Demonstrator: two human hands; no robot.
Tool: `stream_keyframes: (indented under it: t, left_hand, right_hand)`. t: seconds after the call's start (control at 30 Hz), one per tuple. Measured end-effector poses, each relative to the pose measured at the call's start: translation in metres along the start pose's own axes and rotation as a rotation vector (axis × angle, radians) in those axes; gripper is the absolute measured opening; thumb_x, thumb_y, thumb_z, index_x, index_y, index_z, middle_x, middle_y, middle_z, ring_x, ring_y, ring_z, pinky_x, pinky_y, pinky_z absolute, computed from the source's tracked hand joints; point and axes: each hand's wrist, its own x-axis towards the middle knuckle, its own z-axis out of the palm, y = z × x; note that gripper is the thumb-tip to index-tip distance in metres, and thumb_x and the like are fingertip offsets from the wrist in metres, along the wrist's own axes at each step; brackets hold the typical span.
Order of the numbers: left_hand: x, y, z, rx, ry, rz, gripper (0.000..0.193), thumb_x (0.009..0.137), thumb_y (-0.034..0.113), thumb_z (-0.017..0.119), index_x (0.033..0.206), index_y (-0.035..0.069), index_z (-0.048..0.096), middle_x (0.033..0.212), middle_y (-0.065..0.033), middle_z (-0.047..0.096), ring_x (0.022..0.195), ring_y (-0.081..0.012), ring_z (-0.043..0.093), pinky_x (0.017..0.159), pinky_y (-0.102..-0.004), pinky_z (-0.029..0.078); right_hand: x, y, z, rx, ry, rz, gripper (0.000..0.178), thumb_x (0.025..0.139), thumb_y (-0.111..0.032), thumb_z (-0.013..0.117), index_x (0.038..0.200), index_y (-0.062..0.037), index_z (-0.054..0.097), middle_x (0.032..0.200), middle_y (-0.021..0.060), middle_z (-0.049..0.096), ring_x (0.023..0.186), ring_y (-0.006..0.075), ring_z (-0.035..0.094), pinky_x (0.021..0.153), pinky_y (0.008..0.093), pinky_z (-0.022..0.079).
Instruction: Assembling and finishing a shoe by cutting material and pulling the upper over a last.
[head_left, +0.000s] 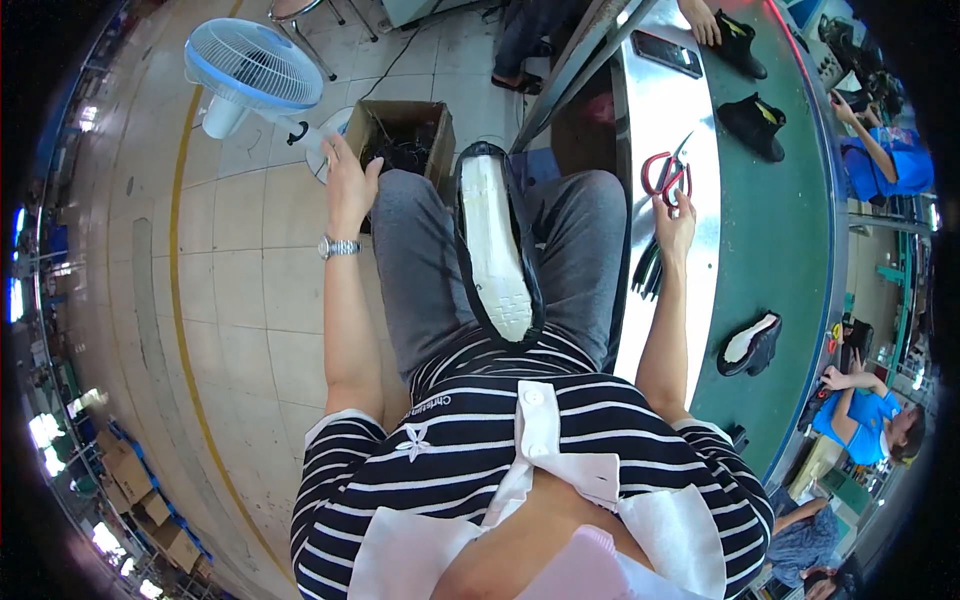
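Observation:
A black shoe upper (497,240) lies across my lap between my thighs, its pale underside turned up and its toe pointing away from me. My left hand (348,185) hangs off to the left of my knee, beside a cardboard box. Its fingers are stretched out, the thumb stands apart, and nothing shows in it. On the metal ledge to my right, my right hand (675,225) has its fingertips closed at the red handles of a pair of scissors (660,178). The blades point away from me on the ledge. Black strips (648,268) lie beside my right wrist.
The cardboard box (440,150) holds dark scraps. Beyond it stands a blue-white fan (252,65). A phone (667,53) rests on the ledge. Several black shoes, one of them a shoe with a pale underside (750,345), sit on the green conveyor belt (775,230). Co-workers (860,410) sit across it.

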Motion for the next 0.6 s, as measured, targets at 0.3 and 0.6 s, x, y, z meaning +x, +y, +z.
stream_keyframes:
  t: [0.3, 0.6]
  left_hand:
    - [-0.037, 0.154, -0.048, -0.392, -0.112, 0.555, 0.049, 0.091, 0.028, 0.061, 0.133, 0.004, 0.053, 0.138, -0.0131, 0.051, 0.133, -0.0302, 0.042, 0.111, -0.0436, 0.029]
    - [0.011, 0.229, 0.003, -0.441, -0.584, 0.656, 0.058, 0.082, 0.048, 0.067, 0.119, 0.004, 0.064, 0.115, -0.0157, 0.065, 0.105, -0.0320, 0.060, 0.094, -0.0381, 0.046]
  right_hand:
    - [-0.066, 0.042, -0.008, -0.340, 0.146, 0.010, 0.068, 0.081, -0.044, 0.069, 0.131, -0.0004, 0.052, 0.120, 0.0255, 0.053, 0.113, 0.0380, 0.051, 0.094, 0.0445, 0.043]
    - [-0.066, 0.056, -0.025, 0.060, -0.066, 0.116, 0.050, 0.086, -0.024, 0.058, 0.130, -0.0014, 0.052, 0.093, 0.0232, 0.063, 0.090, 0.0346, 0.062, 0.082, 0.0409, 0.048]
